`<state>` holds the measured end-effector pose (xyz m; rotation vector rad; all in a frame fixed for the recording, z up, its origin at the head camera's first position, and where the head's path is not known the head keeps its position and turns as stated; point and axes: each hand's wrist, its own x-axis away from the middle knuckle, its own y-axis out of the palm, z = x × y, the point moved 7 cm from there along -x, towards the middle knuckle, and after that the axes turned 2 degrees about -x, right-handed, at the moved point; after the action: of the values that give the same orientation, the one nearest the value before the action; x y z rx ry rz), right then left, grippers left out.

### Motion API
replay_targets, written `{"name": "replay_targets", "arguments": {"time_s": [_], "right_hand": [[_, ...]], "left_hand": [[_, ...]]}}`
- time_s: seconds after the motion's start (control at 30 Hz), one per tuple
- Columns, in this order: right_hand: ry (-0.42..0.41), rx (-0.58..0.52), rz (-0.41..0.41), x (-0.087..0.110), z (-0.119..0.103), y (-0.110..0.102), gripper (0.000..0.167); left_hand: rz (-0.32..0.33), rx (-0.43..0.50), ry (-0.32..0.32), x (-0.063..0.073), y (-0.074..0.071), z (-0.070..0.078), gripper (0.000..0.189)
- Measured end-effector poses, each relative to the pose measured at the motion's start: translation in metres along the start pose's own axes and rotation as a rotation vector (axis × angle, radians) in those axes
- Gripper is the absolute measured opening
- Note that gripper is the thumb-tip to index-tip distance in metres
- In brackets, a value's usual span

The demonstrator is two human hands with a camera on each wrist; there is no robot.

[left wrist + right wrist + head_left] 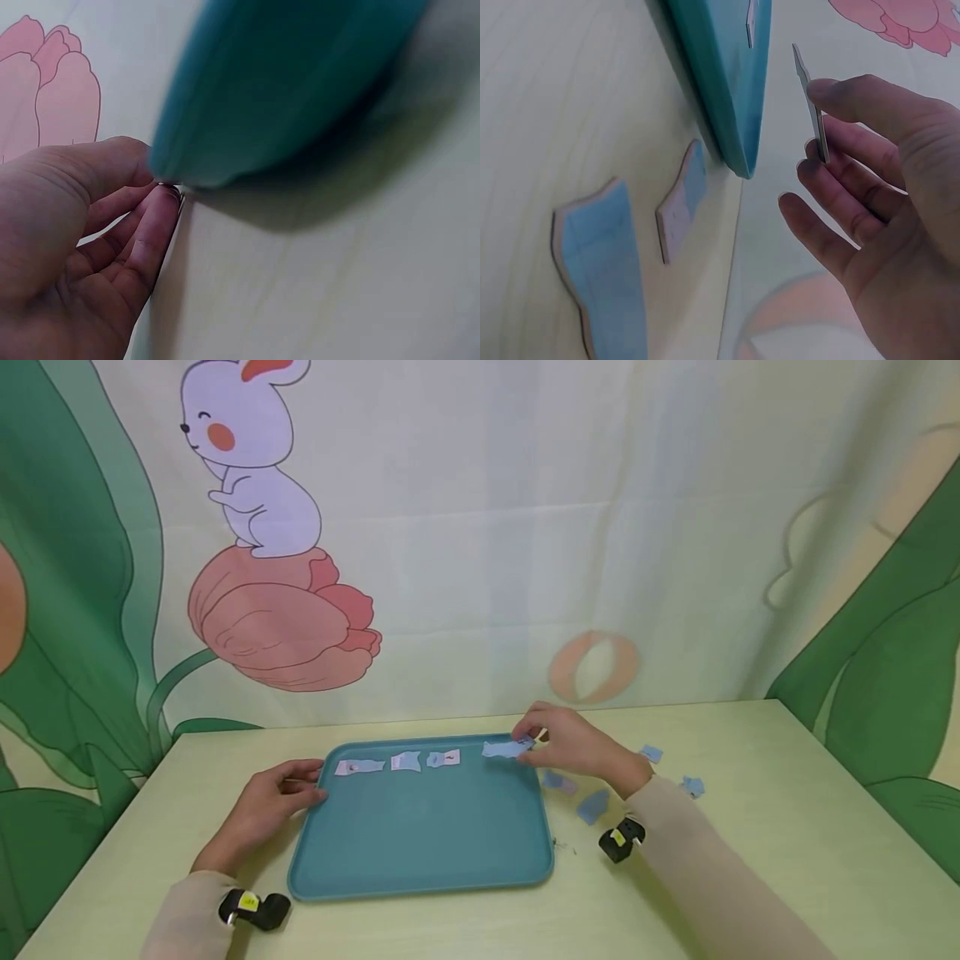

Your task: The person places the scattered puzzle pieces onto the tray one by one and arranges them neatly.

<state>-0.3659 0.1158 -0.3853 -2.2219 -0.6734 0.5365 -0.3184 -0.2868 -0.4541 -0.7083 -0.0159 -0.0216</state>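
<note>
Beige-sleeved left hand [262, 803] with thumb and fingers apart at the rim of the teal tray [420, 835], next three thin pieces [406, 762] in a row, and, near its far right corner, blue card piece [501, 750] pinched in right hand [566, 742], probably light, rather stiff, best taken by its edges.

Site appears to be an indoor tabletop station, dressed in the manner of a children's corner. A pale wood-grain table [420, 931] stands against a creased fabric backdrop [465, 568] printed with a cartoon white rabbit [273, 514], a pink tulip [277, 622] and large green leaves [892, 668]. Small black cameras [273, 912] worn at the sleeves [720, 860] indicate recording use. Home, classroom or studio: cannot be determined
</note>
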Motion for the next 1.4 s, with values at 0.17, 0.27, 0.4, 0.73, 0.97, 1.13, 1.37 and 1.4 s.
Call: {"name": "replay_targets", "arguments": {"time_s": [0.17,0.27,0.4,0.73,0.97,1.13,1.37,1.4], "right_hand": [[0.03,0.027,-0.018,-0.006,-0.001,0.006,0.023],[0.039,0.033,-0.024,-0.01,-0.003,0.009,0.023],[0.033,0.057,-0.033,-0.014,-0.003,0.013,0.023],[0.083,0.1,-0.05,-0.02,0.002,0.019,0.023],[0.076,0.158,-0.088,-0.024,0.001,0.022,0.023],[0.053,0.215,-0.119,-0.027,0.001,0.027,0.023],[0.037,0.25,-0.132,-0.029,0.006,0.032,0.022],[0.037,0.248,-0.132,-0.029,0.006,0.032,0.022]], "left_hand": [[0.003,-0.001,-0.004,0.0,0.001,0.002,0.056],[0.003,0.002,-0.005,0.0,0.0,0.003,0.057],[0.004,0.001,-0.003,0.0,0.0,0.004,0.057],[-0.001,0.0,-0.008,0.001,0.0,0.006,0.057],[-0.002,-0.005,-0.006,0.001,0.0,0.006,0.056],[-0.001,-0.008,-0.002,0.002,-0.001,0.005,0.056],[-0.002,-0.016,0.004,0.003,-0.001,0.003,0.055],[-0.003,-0.017,0.0,0.003,-0.001,0.003,0.055]]}}
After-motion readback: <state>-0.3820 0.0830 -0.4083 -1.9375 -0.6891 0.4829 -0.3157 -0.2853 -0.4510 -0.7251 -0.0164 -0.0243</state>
